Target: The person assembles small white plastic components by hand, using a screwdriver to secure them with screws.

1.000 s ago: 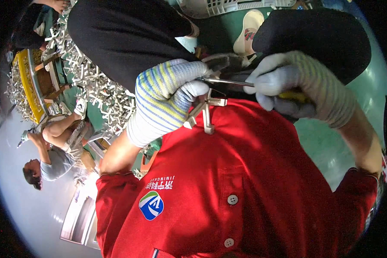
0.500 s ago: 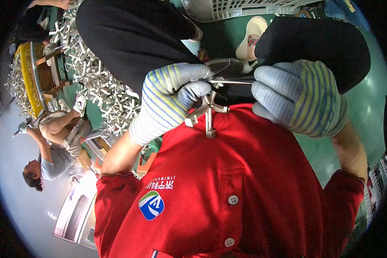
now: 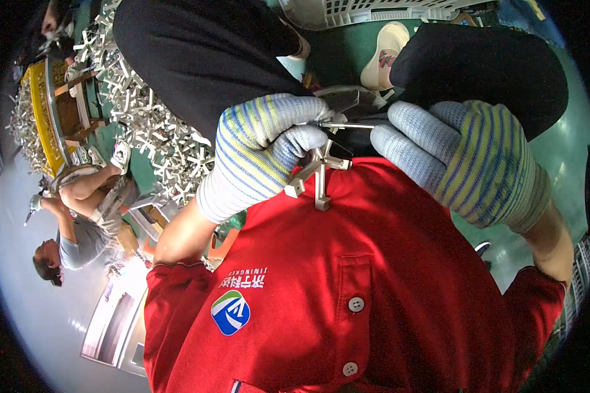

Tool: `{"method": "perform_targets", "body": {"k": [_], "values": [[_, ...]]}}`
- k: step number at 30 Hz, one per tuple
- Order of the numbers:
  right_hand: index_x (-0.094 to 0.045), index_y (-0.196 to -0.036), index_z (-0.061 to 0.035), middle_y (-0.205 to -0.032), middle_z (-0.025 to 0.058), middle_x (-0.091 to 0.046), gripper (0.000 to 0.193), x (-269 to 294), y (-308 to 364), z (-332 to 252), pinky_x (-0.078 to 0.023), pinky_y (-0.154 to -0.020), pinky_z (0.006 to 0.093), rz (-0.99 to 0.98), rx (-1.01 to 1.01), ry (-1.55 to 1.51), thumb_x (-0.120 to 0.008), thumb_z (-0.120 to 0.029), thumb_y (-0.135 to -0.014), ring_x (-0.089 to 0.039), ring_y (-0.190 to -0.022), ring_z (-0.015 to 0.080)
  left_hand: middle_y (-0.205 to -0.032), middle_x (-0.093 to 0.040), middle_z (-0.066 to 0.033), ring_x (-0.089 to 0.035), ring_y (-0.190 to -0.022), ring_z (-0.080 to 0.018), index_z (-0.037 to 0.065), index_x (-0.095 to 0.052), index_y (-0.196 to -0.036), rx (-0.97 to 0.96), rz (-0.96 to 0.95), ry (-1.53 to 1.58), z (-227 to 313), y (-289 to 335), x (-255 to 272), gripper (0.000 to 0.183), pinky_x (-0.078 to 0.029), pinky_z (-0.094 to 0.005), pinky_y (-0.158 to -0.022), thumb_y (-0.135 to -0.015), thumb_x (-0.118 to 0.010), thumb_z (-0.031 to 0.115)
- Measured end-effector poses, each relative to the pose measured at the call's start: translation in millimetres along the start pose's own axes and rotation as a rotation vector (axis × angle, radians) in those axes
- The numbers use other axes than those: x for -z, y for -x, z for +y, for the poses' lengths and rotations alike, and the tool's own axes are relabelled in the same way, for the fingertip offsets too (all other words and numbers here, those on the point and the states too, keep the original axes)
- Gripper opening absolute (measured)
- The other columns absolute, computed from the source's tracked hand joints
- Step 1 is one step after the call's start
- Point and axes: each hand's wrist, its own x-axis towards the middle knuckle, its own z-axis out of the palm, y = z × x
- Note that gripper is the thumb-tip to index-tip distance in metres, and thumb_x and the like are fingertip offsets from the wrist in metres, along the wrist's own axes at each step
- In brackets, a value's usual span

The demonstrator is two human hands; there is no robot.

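Note:
My left hand (image 3: 259, 147), in a striped knit glove, pinches a pale metal casting (image 3: 320, 180) with several arms spreading from its middle. Part of the casting lies hidden behind the thumb and fingers. A thin, straight metal tool (image 3: 351, 125) runs from my right hand (image 3: 462, 157) across to the casting, its far end beside my left fingertips. The right glove's fingers are folded over the tool's other end, so any handle is covered. Both hands are in front of my red shirt, near my lap.
A large heap of similar metal castings (image 3: 154, 124) covers the floor to the left. Beyond it stands a yellow-edged container (image 3: 40, 118) with more castings, near a seated co-worker (image 3: 88, 229). A white slotted crate (image 3: 380, 12) is at the far side.
My right hand has shifted slightly nearer to me, and its fingers have changed angle around the tool. The left hand and the casting have barely moved.

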Motion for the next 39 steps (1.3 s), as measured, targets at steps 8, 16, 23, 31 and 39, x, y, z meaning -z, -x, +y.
{"method": "perform_targets", "body": {"k": [8,16,23,31,39], "values": [[-0.076,-0.105,-0.004,-0.066,0.0019,-0.065,0.026,29.7,-21.4,16.0,-0.038,-0.042,0.0191,-0.204,-0.838,-1.416,-0.072,-0.027,-0.092,-0.053,-0.048,0.0044,-0.084,-0.073,-0.015,-0.072,-0.075,-0.0313,0.002,-0.074,-0.105,-0.061,-0.018,-0.001,-0.4,-9.1,-4.6,0.021,-0.055,-0.0367,-0.068,-0.083,-0.074,0.004],[-0.069,-0.123,-0.0057,-0.114,0.0112,-0.072,0.036,-12.6,-24.0,14.8,-0.058,-0.078,0.0381,0.238,-0.159,-0.524,-0.07,-0.023,-0.092,-0.071,-0.094,0.0275,-0.093,-0.077,-0.0125,-0.074,-0.083,-0.0281,0.004,-0.076,-0.106,0.127,-0.048,-0.058,-6.0,-4.8,12.5,0.026,-0.056,-0.0367,-0.076,-0.086,-0.081,0.02],[-0.074,-0.111,0.0011,-0.077,0.0051,-0.069,0.034,15.0,-40.3,40.5,-0.053,-0.057,0.0283,0.038,-0.363,-1.034,-0.077,-0.024,-0.088,-0.065,-0.064,0.0122,-0.085,-0.074,-0.0146,-0.072,-0.075,-0.0315,0.001,-0.075,-0.104,-0.016,-0.02,-0.004,-9.9,-31.0,17.5,0.021,-0.055,-0.0369,-0.068,-0.083,-0.073,0.003],[-0.074,-0.113,-0.002,-0.089,0.0091,-0.073,0.031,25.0,-52.0,45.5,-0.056,-0.06,0.0271,-0.189,-0.697,-1.578,-0.074,-0.023,-0.09,-0.072,-0.074,0.016,-0.084,-0.073,-0.0141,-0.071,-0.075,-0.0321,0.003,-0.074,-0.105,0.027,-0.003,-0.083,-11.6,-16.5,20.4,0.021,-0.054,-0.0374,-0.068,-0.084,-0.073,0.006],[-0.073,-0.118,-0.0004,-0.084,0.0135,-0.074,0.036,8.8,-24.1,10.7,-0.058,-0.075,0.0365,0.147,-0.177,-0.285,-0.067,-0.028,-0.095,-0.072,-0.076,0.0284,-0.086,-0.073,-0.0143,-0.071,-0.076,-0.0321,0.003,-0.075,-0.107,-0.02,-0.042,-0.015,0.6,-18.4,7.8,0.023,-0.055,-0.0372,-0.068,-0.084,-0.073,0.006]]}}
